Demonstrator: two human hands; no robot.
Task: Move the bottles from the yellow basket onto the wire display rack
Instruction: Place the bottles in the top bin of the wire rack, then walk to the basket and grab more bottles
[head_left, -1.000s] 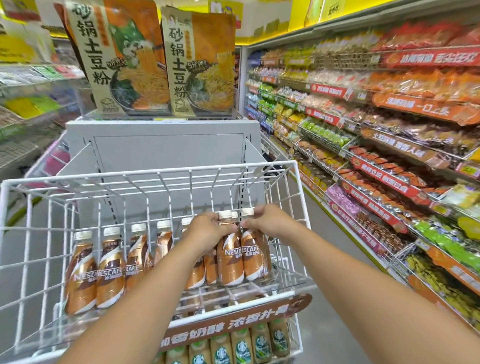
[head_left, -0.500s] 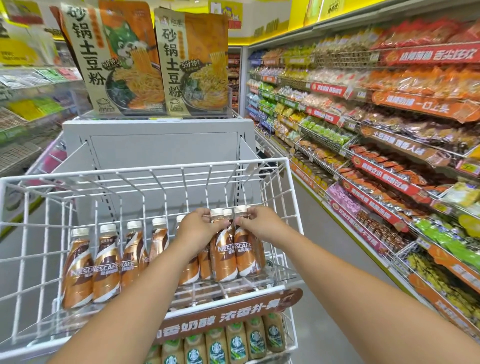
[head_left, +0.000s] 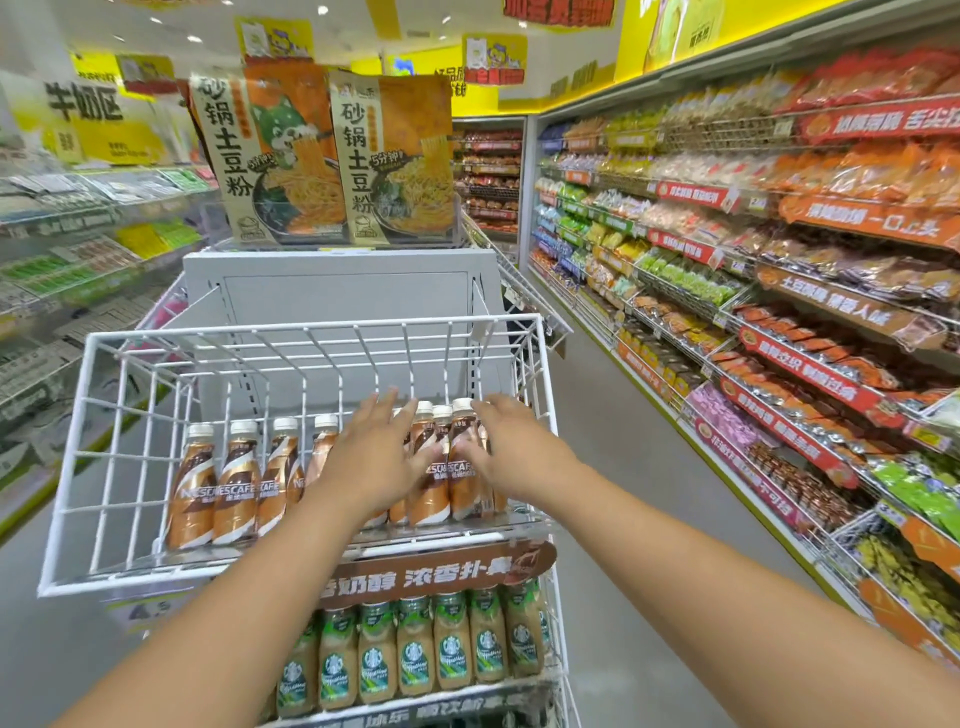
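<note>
Two bare hands reach into the white wire display rack (head_left: 78, 470) at the centre of the frame. The left hand (head_left: 371, 457) is spread flat with fingers splayed, in front of the brown coffee bottles (head_left: 236, 486) standing in a row along the rack's upper shelf. The right hand (head_left: 511, 447) is likewise spread, its fingers blurred just beside the right-end bottles (head_left: 439, 467) of that row. Neither hand grips anything; whether the fingertips touch the bottles is hard to say, since both hands are smeared by motion. The two hands are apart, with three or so white-capped bottles showing between them.

The bottles stand upright, labels facing the camera, four clear of the hands toward the left of the shelf and a tight cluster at the right. A brown banner strip (head_left: 447, 574) runs along the shelf's front edge. Below it, in the lower centre of the frame, a row of green-labelled bottles (head_left: 415, 652) fills the lower shelf. Behind the rack, upper centre, two large noodle packets (head_left: 332, 156) stand on a grey cabinet (head_left: 337, 283). Snack shelves (head_left: 753, 291) line the right side of the frame.
</note>
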